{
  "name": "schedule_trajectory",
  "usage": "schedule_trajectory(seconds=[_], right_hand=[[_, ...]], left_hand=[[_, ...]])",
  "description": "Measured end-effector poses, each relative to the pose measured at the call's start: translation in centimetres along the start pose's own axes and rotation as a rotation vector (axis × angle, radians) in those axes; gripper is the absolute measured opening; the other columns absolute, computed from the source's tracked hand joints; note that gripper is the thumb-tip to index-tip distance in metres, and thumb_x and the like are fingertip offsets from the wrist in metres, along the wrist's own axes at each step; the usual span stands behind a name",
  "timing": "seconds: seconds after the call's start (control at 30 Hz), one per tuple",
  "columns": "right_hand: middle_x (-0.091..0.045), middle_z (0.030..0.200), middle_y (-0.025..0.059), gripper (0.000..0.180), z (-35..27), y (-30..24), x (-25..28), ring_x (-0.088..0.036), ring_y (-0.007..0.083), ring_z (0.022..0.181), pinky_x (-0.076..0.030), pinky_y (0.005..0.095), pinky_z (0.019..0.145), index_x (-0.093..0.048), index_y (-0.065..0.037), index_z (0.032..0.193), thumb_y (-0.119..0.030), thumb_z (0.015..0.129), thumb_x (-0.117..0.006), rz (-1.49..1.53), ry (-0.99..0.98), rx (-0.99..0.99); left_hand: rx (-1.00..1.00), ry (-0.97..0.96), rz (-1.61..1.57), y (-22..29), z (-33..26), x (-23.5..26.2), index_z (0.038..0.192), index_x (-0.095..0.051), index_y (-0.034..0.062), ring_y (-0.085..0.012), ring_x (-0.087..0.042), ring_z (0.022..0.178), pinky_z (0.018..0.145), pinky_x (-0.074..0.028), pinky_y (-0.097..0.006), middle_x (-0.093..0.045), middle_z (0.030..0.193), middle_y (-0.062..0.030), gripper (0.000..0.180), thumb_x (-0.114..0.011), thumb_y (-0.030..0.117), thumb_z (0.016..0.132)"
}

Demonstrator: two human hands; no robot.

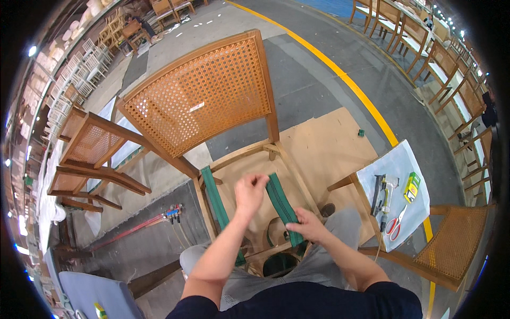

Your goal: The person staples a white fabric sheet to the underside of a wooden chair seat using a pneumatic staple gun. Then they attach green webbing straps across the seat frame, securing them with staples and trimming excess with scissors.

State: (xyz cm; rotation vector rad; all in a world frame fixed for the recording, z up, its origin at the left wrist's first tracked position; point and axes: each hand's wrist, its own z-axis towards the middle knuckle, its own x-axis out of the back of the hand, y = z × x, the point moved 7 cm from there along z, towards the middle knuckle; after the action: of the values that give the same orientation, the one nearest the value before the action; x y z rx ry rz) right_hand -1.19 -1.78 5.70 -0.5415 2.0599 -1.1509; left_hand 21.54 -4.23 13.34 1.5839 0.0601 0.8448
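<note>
A wooden chair frame with a woven cane back [204, 90] stands before me, its seat opening bare except for webbing. One green webbing strap [214, 198] runs front to back along the left side of the opening. A second green webbing strap [281, 203] with dark stripes rises from the front rail; its far end is loose, short of the back rail. My right hand [309, 226] grips this strap low down, thumb on top. My left hand [251, 195] is closed in a pinch beside the loose end; whether the strap is between its fingertips, I cannot tell.
To the right, a white-covered seat [401, 181] carries a staple gun [387, 194], red-handled scissors [394, 227] and a yellow-green box [411, 187]. Another cane-backed chair [98, 141] lies at left, near an air hose fitting [172, 213]. Cardboard [329, 138] covers the floor underneath.
</note>
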Motion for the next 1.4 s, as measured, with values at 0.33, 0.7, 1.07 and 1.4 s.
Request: schedule_trajectory(seconds=[0.33, 0.7, 1.07, 1.4], right_hand=[[-0.074, 0.105, 0.0064, 0.050, 1.8, 4.3, 4.5, -0.070, 0.0152, 0.096, -0.056, 0.0316, 0.085, -0.060, -0.002, 0.139, 0.000, 0.093, -0.078, -0.105, 0.226, -0.204], [-0.070, 0.109, 0.0072, 0.042, -0.3, -0.4, 12.1, -0.065, 0.0158, 0.098, -0.055, 0.0323, 0.089, -0.065, -0.003, 0.133, -0.010, 0.095, -0.078, -0.351, 0.737, 0.149], [-0.070, 0.093, 0.0122, 0.042, -19.1, -6.0, 37.6, -0.065, 0.0215, 0.084, -0.052, 0.0372, 0.077, -0.071, 0.007, 0.109, -0.027, 0.087, -0.084, -0.960, 1.428, -0.341], [-0.064, 0.083, 0.0077, 0.039, -17.7, -7.5, 38.3, -0.060, 0.0211, 0.066, -0.047, 0.0379, 0.057, -0.065, 0.006, 0.109, -0.005, 0.073, -0.073, -0.618, 1.337, -0.149]], left_hand=[[0.239, -0.050, 0.276, -9.4, 17.9, -5.7, 0.095, -0.084, 0.0116, -0.0267, -0.076, 0.085, 0.079, -0.058, -0.041, -0.080, 0.089, -0.0112, 0.015, -0.081, 0.023, 0.087], [0.193, 0.054, 0.397, -11.6, 19.0, -6.2, 0.093, -0.074, 0.0132, -0.0324, -0.073, 0.094, 0.088, -0.051, -0.051, -0.076, 0.093, -0.0098, 0.004, -0.073, 0.016, 0.090], [-0.123, 0.246, 0.485, -9.3, 16.8, -8.2, 0.095, -0.077, 0.0159, -0.0295, -0.064, 0.100, 0.088, -0.044, -0.050, -0.067, 0.100, -0.0046, 0.009, -0.079, 0.024, 0.090], [-0.230, 0.067, 0.666, -9.8, 13.6, -8.9, 0.145, -0.064, 0.0168, -0.0408, -0.037, 0.151, 0.126, -0.019, -0.068, -0.053, 0.155, -0.0054, 0.046, -0.064, 0.027, 0.100]])
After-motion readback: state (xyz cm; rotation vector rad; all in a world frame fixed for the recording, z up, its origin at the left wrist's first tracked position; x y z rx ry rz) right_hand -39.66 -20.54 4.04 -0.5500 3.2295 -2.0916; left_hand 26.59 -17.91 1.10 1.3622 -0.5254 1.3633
